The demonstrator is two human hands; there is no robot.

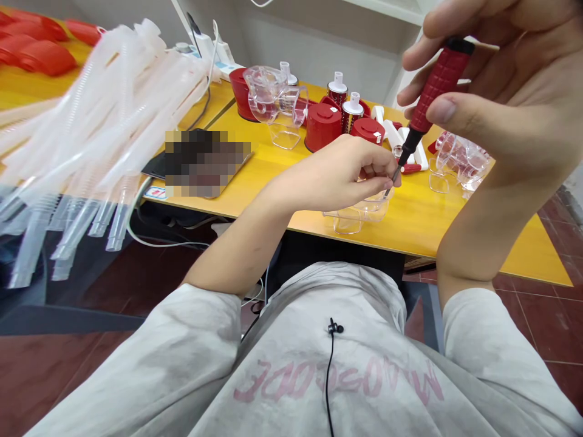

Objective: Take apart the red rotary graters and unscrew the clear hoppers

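Observation:
A screwdriver with a red grip and black ends is held in my right hand, between thumb and fingers. It slants down and left, its thin metal shaft running to the fingertips of my left hand. Those fingers are curled and pinched together around the tip; whatever they hold there is too small or hidden to name. Directly below them a clear plastic housing lies at the table's front edge, partly covered by my left hand. Whether the screwdriver tip touches the housing I cannot tell.
Behind my hands on the yellow table stand red cups, white-topped cylinders and another clear housing. More clear parts lie at right. Left are a blurred-out flat device, many translucent tubes and red parts.

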